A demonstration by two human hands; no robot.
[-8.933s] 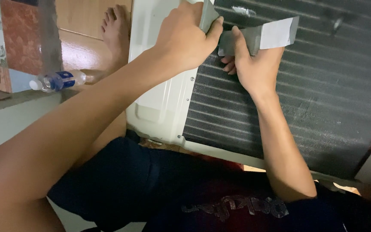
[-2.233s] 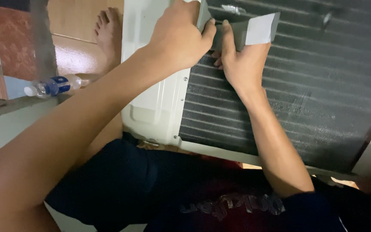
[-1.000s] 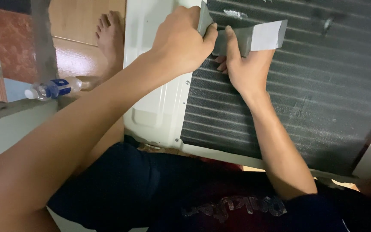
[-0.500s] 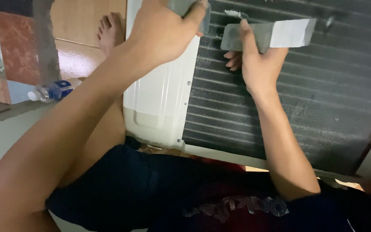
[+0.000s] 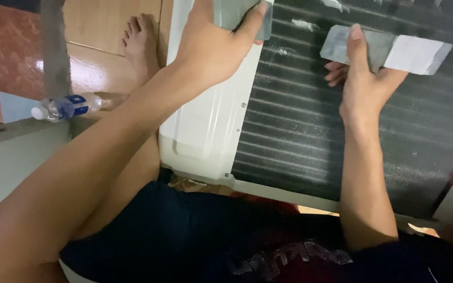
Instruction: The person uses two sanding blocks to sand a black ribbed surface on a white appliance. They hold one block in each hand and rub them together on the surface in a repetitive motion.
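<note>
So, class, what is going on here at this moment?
A seated person leans over an air-conditioner unit lying across their lap, its dark finned coil facing up. The left hand grips a grey piece at the coil's edge. The right hand holds a grey-and-white strip above the fins. A plastic water bottle lies on the floor.

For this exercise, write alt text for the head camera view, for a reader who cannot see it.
Two bare hands hold grey pieces over a dark finned coil in a white casing: left hand grips one piece, right hand a strip.
</note>
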